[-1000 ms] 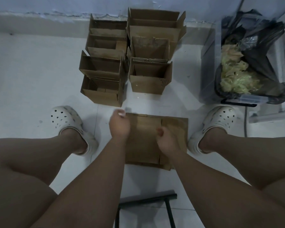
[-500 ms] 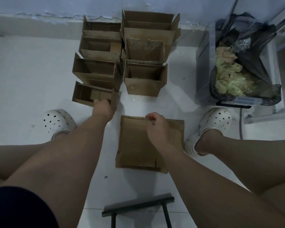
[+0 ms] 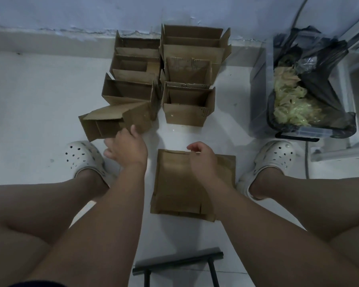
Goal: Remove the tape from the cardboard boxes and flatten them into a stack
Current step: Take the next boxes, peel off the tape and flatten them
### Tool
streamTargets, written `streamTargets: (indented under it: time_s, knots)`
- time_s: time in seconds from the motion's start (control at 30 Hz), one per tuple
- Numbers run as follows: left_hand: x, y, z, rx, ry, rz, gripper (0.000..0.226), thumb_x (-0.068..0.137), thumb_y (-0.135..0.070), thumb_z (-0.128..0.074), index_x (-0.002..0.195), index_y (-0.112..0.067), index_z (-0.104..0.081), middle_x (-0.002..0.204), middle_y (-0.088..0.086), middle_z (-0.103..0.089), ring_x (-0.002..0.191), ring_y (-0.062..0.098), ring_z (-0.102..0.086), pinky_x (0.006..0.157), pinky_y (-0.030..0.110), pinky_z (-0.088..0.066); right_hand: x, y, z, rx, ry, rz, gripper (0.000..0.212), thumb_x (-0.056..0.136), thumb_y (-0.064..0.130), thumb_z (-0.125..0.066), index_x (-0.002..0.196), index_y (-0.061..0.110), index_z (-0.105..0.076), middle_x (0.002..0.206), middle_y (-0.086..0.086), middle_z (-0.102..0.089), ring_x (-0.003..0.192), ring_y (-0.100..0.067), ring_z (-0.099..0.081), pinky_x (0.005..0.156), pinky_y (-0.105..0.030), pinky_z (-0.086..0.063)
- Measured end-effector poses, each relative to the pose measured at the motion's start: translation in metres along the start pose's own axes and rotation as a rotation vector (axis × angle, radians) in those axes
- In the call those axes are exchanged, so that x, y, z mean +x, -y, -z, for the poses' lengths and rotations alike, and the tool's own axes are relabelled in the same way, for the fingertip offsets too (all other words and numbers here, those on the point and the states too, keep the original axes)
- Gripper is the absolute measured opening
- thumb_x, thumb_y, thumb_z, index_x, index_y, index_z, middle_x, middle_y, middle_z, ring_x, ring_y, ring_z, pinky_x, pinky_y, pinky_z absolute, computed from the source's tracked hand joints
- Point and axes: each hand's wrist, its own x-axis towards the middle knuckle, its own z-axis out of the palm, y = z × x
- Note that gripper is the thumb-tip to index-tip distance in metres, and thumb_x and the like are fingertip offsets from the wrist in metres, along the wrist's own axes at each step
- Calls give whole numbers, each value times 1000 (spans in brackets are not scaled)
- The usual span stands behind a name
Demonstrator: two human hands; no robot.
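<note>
My left hand [image 3: 127, 147] grips a small open cardboard box [image 3: 110, 122] by its near flap; the box is tilted and lifted off the floor, left of the box rows. My right hand [image 3: 201, 157] hovers with curled fingers at the far edge of the flattened cardboard stack [image 3: 178, 189] that lies on the floor between my feet; I cannot tell if it pinches the edge. Several open boxes stand in two rows against the wall, the nearest right one [image 3: 187, 104] just beyond the stack.
A clear plastic bin [image 3: 298, 129] lined with a black bag holds crumpled tape at the right. My white clogs [image 3: 81, 156] [image 3: 274, 158] flank the stack. A black stool frame [image 3: 178, 264] sits near the bottom edge. A cable runs down the right side.
My left hand left the flat stack, reached the front left box, and has pulled it up and toward me, tilted. My right hand slid to the stack's far edge.
</note>
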Motion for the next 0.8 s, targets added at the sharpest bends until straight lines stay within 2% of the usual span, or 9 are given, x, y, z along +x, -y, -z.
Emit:
streamTargets:
  time_s: [0.07, 0.13, 0.23, 0.3, 0.4, 0.53, 0.67, 0.73, 0.8]
  knots:
    - [-6, -3, 9, -15, -37, -77, 41, 99, -39, -37, 103, -12, -67, 132, 2, -54, 124, 26, -32, 96, 45, -20, -2, 7, 6, 60, -30, -11, 25, 94, 6, -48, 93, 28, -60, 103, 8, -58, 87, -4, -54, 61, -10, -39]
    - [-8, -6, 20, -58, -84, -117, 38, 98, -36, -40, 103, -13, -69, 135, -3, -53, 128, 21, -30, 99, 47, -18, -4, 13, 14, 124, -46, -34, 24, 94, 8, -47, 93, 29, -60, 96, 11, -59, 81, -3, -55, 58, -14, -40]
    - [-9, -14, 42, -199, -99, -83, 34, 98, -35, -40, 92, -13, -65, 98, 2, -64, 110, 22, -46, 98, 44, -20, -8, 21, 26, 177, -68, -58, 18, 95, 14, -47, 95, 27, -60, 93, 8, -61, 79, -5, -57, 57, -17, -41]
    - [-11, -17, 58, -446, 72, -34, 28, 99, -38, -39, 89, -19, -57, 83, -1, -58, 95, 21, -50, 99, 42, -30, -12, 27, 34, 247, -86, -97, 14, 97, 23, -47, 99, 24, -61, 92, 7, -61, 80, -8, -56, 61, -20, -41]
    - [-16, -21, 79, -924, 396, 7, 22, 99, -38, -42, 102, -22, -57, 101, 0, -63, 94, 15, -57, 79, 31, -47, -18, 37, 52, 413, -125, -217, 29, 98, 31, -45, 118, 16, -60, 100, 2, -61, 93, -17, -56, 78, -29, -43]
    - [-22, -20, 90, -1329, 597, 107, 20, 101, -26, -44, 112, -18, -58, 108, 2, -65, 98, 16, -62, 82, 30, -50, -31, 38, 78, 660, -38, -341, 54, 96, 53, -41, 132, 15, -53, 125, -9, -58, 115, -28, -53, 102, -42, -42]
    - [-37, -19, 85, -1374, 820, 225, 27, 99, -29, -47, 119, -15, -58, 109, 5, -66, 100, 20, -62, 80, 38, -53, -40, 46, 92, 903, 189, -254, 39, 84, 64, -53, 101, 29, -56, 111, 1, -60, 100, -20, -58, 93, -46, -50]
    - [-48, -21, 78, -1333, 855, 255, 26, 97, -32, -50, 118, -17, -57, 112, 6, -65, 102, 21, -62, 75, 35, -53, -42, 48, 95, 818, 172, -196, 30, 83, 60, -59, 95, 33, -55, 102, 7, -60, 96, -15, -57, 81, -41, -53]
    - [-56, -22, 66, -1119, 764, 227, 21, 96, -32, -53, 114, -21, -55, 119, 8, -59, 101, 22, -61, 72, 32, -53, -41, 43, 99, 731, 107, -181, 27, 83, 54, -62, 95, 30, -60, 98, 10, -63, 93, -12, -58, 71, -35, -51]
